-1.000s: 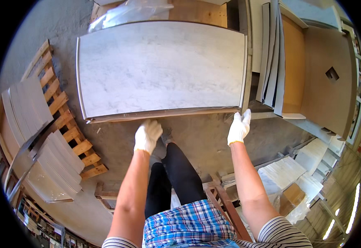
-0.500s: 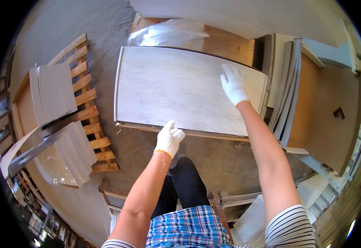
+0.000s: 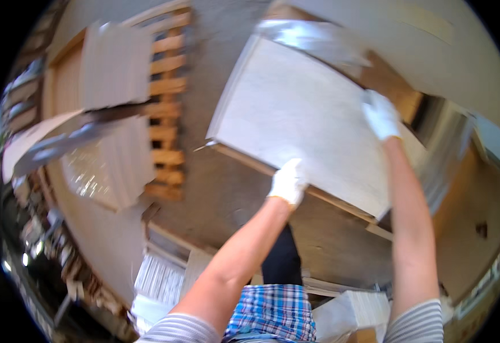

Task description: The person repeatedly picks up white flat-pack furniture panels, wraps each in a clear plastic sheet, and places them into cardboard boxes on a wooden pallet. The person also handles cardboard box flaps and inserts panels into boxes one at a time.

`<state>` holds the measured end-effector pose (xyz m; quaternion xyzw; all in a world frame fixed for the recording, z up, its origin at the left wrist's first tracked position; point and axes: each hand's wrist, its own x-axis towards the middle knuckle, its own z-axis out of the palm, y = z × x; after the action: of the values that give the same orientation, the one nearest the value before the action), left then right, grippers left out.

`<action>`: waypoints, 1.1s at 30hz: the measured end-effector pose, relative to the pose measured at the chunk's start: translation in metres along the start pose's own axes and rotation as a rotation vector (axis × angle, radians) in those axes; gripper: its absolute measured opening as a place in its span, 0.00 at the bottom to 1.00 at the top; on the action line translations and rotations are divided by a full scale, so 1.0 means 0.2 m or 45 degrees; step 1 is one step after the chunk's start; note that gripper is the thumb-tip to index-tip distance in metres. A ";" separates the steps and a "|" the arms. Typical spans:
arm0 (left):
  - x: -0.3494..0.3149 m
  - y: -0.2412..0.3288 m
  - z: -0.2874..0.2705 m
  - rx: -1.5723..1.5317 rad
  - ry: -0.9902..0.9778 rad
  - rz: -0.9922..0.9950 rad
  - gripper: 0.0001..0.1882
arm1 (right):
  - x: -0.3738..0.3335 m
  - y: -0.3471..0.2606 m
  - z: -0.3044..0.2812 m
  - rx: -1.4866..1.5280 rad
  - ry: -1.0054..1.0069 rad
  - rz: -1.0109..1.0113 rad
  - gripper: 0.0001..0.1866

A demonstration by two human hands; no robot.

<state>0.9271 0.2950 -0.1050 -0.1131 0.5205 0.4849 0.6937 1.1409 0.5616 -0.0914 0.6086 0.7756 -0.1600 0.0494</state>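
A large pale, faintly veined panel (image 3: pixel 296 108) lies flat in front of me, its near edge running down toward the right. My left hand (image 3: pixel 289 182), in a white knitted glove, is at that near edge. Motion blur hides how its fingers are bent and whether they grip the edge. Over the panel's far right part is my right hand (image 3: pixel 380 114), gloved the same way, its fingers stretched out with nothing held. Blur leaves it unclear whether the palm touches the surface. Beneath the panel, a brown layer (image 3: pixel 244 158) shows along the near side.
On the left, a wooden pallet (image 3: pixel 167 103) sits beside stacks of pale panels (image 3: pixel 117 66). Clear plastic film (image 3: pixel 313 39) lies behind the panel. Upright boards and brown cardboard (image 3: pixel 467 194) stand at the right. More pale stacked pieces (image 3: pixel 159 280) are near my legs.
My view has turned, so the panel now appears tilted and farther right. Both hands show farther right in the picture, still near the same parts of the panel. The picture is blurrier.
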 end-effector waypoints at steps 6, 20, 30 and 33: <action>0.04 -0.03 0.20 -0.130 0.382 -0.313 0.28 | 0.05 0.41 0.10 0.340 -0.193 0.076 0.27; 0.12 -0.01 0.19 -0.442 0.487 -0.243 0.36 | 0.15 0.25 0.04 0.648 -0.319 0.029 0.15; 0.01 0.06 0.13 0.082 0.492 -0.262 0.39 | -0.18 -0.17 -0.63 0.477 -0.397 -0.013 0.23; -0.13 0.27 0.18 0.290 0.460 -0.487 0.37 | -0.38 -0.21 -0.73 0.623 -0.274 -0.054 0.19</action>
<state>0.9066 0.3304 -0.0492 -0.2151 0.6562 0.2555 0.6767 1.1380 0.5270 0.0740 0.5656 0.7167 -0.4075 -0.0205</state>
